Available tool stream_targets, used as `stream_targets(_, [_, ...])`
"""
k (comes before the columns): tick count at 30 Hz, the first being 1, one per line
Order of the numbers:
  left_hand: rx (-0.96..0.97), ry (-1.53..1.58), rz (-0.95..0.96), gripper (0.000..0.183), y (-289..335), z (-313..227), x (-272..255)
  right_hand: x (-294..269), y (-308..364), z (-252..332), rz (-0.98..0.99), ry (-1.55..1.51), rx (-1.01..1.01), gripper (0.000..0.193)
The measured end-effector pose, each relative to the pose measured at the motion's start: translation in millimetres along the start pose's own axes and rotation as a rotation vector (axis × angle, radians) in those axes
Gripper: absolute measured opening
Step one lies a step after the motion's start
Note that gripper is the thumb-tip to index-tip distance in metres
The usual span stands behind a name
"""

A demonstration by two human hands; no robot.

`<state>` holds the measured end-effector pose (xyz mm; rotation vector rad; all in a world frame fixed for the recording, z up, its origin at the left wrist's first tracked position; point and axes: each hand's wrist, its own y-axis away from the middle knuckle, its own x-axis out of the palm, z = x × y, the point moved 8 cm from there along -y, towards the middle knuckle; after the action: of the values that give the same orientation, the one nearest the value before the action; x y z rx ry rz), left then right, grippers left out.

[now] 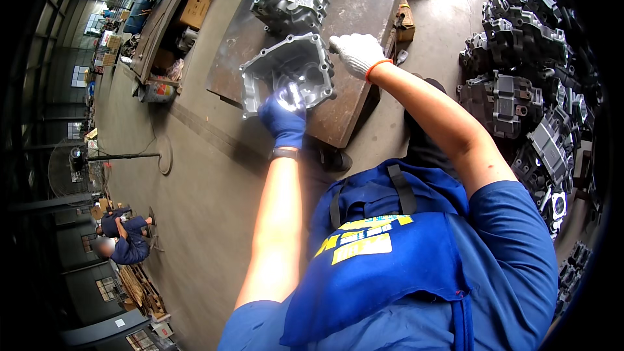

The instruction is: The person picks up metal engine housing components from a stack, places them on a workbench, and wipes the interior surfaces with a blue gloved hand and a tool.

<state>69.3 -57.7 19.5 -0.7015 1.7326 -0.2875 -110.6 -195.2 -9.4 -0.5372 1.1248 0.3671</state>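
Observation:
An open, box-shaped grey metal casting [294, 49] with bolt holes along its rim is tilted toward me at the near edge of the table. My left hand [284, 114], in a blue glove, is closed in front of its cavity around a small lit flashlight [292, 95]. White glare hides the flashlight's exact shape. Beside the casting's upper right corner is my right hand [358, 53], in a white knit glove with an orange cuff. Its fingers are curled, and whatever they grip is hidden. Behind the casting, a second grey casting [292, 10] sits on the table.
The worn metal table [354, 16] has its near corner by my legs. Many grey castings [504, 101] are piled on the right. Cardboard boxes [404, 23] stand beyond the table. A shelf bench [159, 32], a pedestal fan [78, 159] and a seated person [130, 240] are at left.

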Motion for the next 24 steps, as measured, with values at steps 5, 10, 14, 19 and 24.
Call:
stream_targets(5, [-0.026, -0.012, 0.026, 0.042, 0.2, 4.0, 2.9, -5.7, 2.2, 4.3, 0.008, -0.013, 0.014, 0.023])
stream_targets(10, [-0.023, -0.008, 0.020, 0.042, -0.3, 1.3, 1.3, -5.0, 6.4, 6.7, -0.021, -0.016, 0.035, 0.022])
stream_targets(14, [-0.043, -0.020, 0.035, 0.042, 1.3, 3.2, 4.6, -7.3, 12.6, 13.0, 0.046, -0.015, 0.028, 0.022])
stream_targets(19, [-0.054, -0.006, 0.024, 0.040, 1.1, -2.8, 0.2, -23.9, 36.6, 32.4, 0.102, -0.011, -0.052, 0.020])
stream_targets(24, [-0.074, -0.084, 0.045, 0.039, 2.6, -10.9, -1.4, -27.2, 61.1, 41.6, 0.221, 0.041, -0.212, 0.018])
